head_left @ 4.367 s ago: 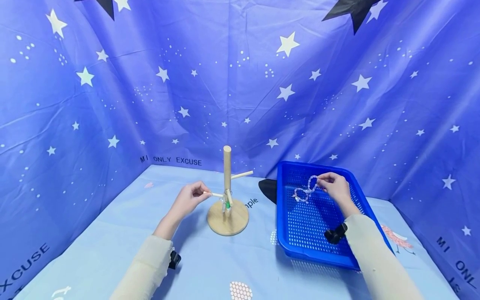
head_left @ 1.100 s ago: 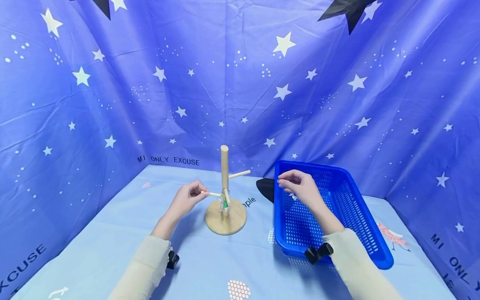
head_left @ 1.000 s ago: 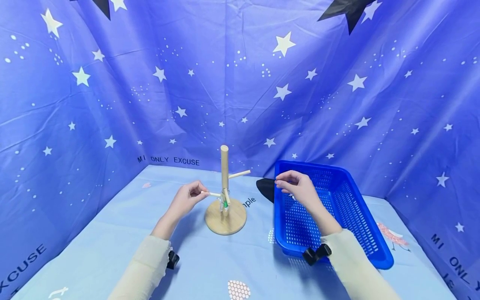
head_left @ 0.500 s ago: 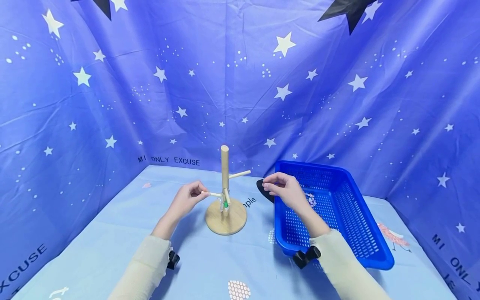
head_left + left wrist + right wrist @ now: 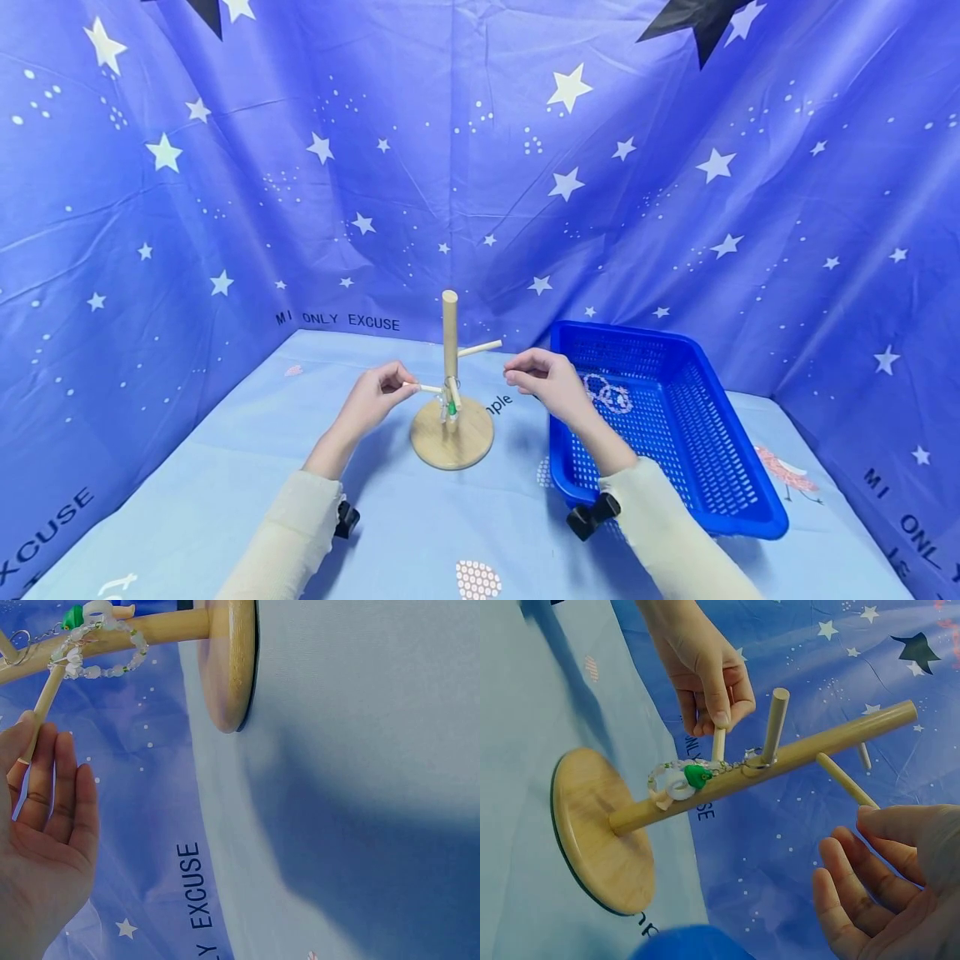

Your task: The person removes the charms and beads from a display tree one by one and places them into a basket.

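Observation:
My left hand (image 5: 371,404) pinches the tip of a thin peg (image 5: 46,697) on a wooden stand with a round base (image 5: 431,446). A beaded bracelet (image 5: 116,671) hangs on that peg near the post (image 5: 450,333). A keychain with a green charm (image 5: 697,776) hangs from another peg (image 5: 775,724). My right hand (image 5: 551,383) is in the air between stand and basket, fingers loosely bent, holding nothing. In the right wrist view its thumb overlaps the end of a bare peg (image 5: 844,780). Two pale beaded bracelets (image 5: 619,409) lie in the blue basket (image 5: 768,523).
The perforated basket stands right of the stand on a light blue printed cloth (image 5: 405,550). Blue star-patterned curtains (image 5: 480,167) close off the back and both sides. The right forearm crosses the basket's near left corner.
Earlier the right hand held linked beaded bracelets over the basket; now they lie in it. That hand has moved left, out past the basket's rim. The left hand keeps its pinch on the peg.

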`<state>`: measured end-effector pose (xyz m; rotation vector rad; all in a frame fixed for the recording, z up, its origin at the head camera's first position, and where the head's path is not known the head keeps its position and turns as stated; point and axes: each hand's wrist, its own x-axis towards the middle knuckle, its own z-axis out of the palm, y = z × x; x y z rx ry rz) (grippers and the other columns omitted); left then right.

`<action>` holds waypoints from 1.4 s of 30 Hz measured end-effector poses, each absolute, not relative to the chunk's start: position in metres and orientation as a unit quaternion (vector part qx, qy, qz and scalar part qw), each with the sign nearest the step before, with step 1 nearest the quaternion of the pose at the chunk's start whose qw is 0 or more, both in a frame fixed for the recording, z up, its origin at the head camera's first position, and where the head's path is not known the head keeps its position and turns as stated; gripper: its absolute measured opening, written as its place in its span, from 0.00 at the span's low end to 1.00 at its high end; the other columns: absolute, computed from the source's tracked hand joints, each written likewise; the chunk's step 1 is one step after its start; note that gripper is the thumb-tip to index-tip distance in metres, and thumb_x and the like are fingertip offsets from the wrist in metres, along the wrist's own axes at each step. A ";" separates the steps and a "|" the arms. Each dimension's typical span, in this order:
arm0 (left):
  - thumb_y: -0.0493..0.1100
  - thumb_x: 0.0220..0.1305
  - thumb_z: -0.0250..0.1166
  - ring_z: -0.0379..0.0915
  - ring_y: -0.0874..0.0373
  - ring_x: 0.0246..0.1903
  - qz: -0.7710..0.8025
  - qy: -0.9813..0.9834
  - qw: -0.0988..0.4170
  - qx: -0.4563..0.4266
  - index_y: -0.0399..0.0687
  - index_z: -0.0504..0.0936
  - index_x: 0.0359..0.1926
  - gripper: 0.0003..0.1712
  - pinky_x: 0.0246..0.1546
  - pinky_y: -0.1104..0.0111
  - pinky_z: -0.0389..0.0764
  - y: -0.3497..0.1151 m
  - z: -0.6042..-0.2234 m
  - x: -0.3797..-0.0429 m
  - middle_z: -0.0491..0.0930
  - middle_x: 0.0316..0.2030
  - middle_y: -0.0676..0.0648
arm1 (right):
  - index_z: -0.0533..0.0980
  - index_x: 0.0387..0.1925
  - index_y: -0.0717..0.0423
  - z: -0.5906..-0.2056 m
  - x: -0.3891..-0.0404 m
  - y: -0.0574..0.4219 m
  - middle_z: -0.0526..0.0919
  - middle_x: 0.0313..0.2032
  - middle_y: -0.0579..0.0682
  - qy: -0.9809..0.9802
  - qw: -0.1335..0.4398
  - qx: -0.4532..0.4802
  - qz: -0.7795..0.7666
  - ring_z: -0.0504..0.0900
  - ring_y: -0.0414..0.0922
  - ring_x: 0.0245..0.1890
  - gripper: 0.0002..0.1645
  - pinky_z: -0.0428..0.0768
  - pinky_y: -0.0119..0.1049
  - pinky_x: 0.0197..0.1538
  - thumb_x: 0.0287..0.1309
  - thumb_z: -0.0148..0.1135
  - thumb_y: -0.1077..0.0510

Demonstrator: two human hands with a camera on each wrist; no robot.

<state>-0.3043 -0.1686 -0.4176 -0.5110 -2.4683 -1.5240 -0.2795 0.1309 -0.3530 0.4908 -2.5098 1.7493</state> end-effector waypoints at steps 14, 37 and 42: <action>0.37 0.63 0.68 0.74 0.63 0.28 -0.514 -0.835 0.095 -0.172 0.40 0.81 0.34 0.04 0.31 0.74 0.77 -0.169 -0.418 -0.304 0.83 0.31 0.44 | 0.81 0.45 0.65 -0.361 -0.282 0.116 0.87 0.42 0.60 -0.811 0.013 0.160 0.563 0.86 0.39 0.37 0.13 0.87 0.38 0.45 0.63 0.65 0.60; 0.36 0.64 0.68 0.74 0.63 0.28 -0.519 -0.832 0.097 -0.172 0.37 0.81 0.35 0.05 0.32 0.75 0.77 -0.169 -0.418 -0.306 0.83 0.31 0.43 | 0.82 0.45 0.63 -0.366 -0.285 0.100 0.87 0.43 0.60 -0.821 -0.014 0.163 0.547 0.87 0.49 0.40 0.12 0.86 0.43 0.46 0.63 0.66 0.59; 0.36 0.63 0.68 0.73 0.64 0.27 -0.520 -0.831 0.096 -0.172 0.37 0.81 0.35 0.05 0.31 0.75 0.76 -0.168 -0.418 -0.305 0.83 0.31 0.43 | 0.82 0.44 0.63 -0.365 -0.286 0.095 0.87 0.43 0.60 -0.826 -0.017 0.162 0.540 0.87 0.48 0.39 0.11 0.87 0.44 0.45 0.63 0.66 0.60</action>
